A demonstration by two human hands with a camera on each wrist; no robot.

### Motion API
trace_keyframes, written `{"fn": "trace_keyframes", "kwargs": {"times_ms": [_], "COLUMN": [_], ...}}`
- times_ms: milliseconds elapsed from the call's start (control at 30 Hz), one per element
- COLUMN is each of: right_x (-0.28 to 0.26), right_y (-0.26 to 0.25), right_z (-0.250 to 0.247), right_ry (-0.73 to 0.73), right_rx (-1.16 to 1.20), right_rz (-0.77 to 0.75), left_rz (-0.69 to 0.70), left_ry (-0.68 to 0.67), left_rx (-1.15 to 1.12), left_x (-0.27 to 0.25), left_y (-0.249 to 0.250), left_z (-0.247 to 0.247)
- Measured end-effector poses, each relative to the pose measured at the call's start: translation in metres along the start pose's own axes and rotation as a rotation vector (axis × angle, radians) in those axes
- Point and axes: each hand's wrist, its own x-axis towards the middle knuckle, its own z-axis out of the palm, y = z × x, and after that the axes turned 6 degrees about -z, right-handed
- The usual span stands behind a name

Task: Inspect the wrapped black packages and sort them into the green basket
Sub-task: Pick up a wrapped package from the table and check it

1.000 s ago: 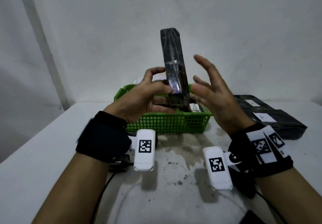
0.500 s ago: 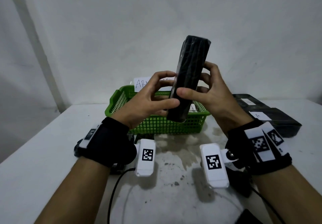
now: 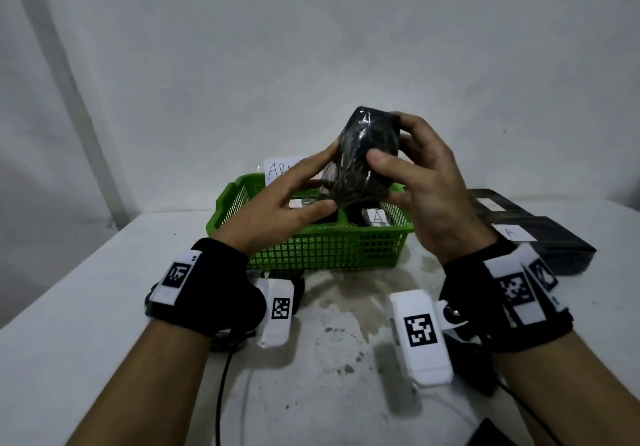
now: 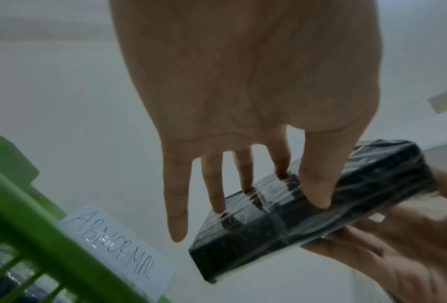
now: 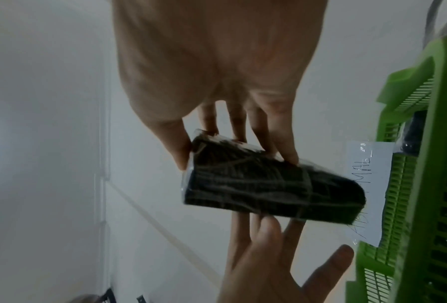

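Observation:
A black package wrapped in clear film hangs in the air above the green basket, its end turned toward me. My right hand grips it, thumb on the near face and fingers behind. My left hand lies against its left side with straight fingers. In the left wrist view those fingers rest flat on the package. The right wrist view shows the package pinched between thumb and fingers. Inside the basket lie wrapped packages, one with a label "A".
A paper label reading ABNORMAL sticks up at the basket's far rim. Two more black packages with white labels lie on the white table to the right. A wall stands close behind. A dark object pokes in at the near edge.
The package stood upright in my left hand; my right hand has taken hold of it and it has tipped down and end-on. My left fingers have straightened against it.

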Motion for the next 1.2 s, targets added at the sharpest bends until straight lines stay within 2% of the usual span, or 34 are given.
{"fn": "trace_keyframes", "kwargs": {"times_ms": [100, 200, 333, 433, 500, 633, 733, 900, 1100, 1200], "right_x": [-0.001, 0.000, -0.002, -0.005, -0.006, -0.001, -0.001, 0.000, -0.005, -0.005], "right_y": [0.001, -0.001, 0.001, 0.007, 0.008, 0.006, 0.009, 0.008, 0.017, 0.019], "right_z": [0.000, -0.008, -0.011, -0.008, -0.004, -0.004, -0.006, -0.003, -0.002, -0.004], "right_ry": [-0.051, -0.133, -0.295, -0.391, -0.406, -0.240, -0.262, -0.192, -0.276, -0.355], "right_rx": [-0.031, -0.030, -0.074, -0.072, -0.069, -0.196, -0.225, -0.171, -0.368, -0.479], "right_rz": [-0.044, -0.097, -0.077, -0.015, 0.028, 0.206, 0.329, 0.259, 0.139, 0.035], "left_rz": [-0.078, -0.220, -0.364, -0.421, -0.407, -0.258, -0.141, -0.156, -0.118, -0.122], "left_ry": [0.046, 0.154, 0.237, 0.170, 0.148, 0.183, 0.139, 0.166, 0.251, 0.243], "left_rx": [-0.252, -0.452, -0.517, -0.521, -0.561, -0.640, -0.596, -0.632, -0.662, -0.660], "left_x": [0.001, 0.002, 0.001, 0.000, -0.001, 0.001, 0.002, 0.001, -0.001, -0.001], "left_y": [0.006, 0.013, 0.017, 0.016, 0.014, 0.014, 0.015, 0.023, 0.029, 0.032], "left_z": [0.002, 0.001, -0.003, -0.003, -0.003, -0.006, -0.004, -0.002, -0.007, -0.009]}}
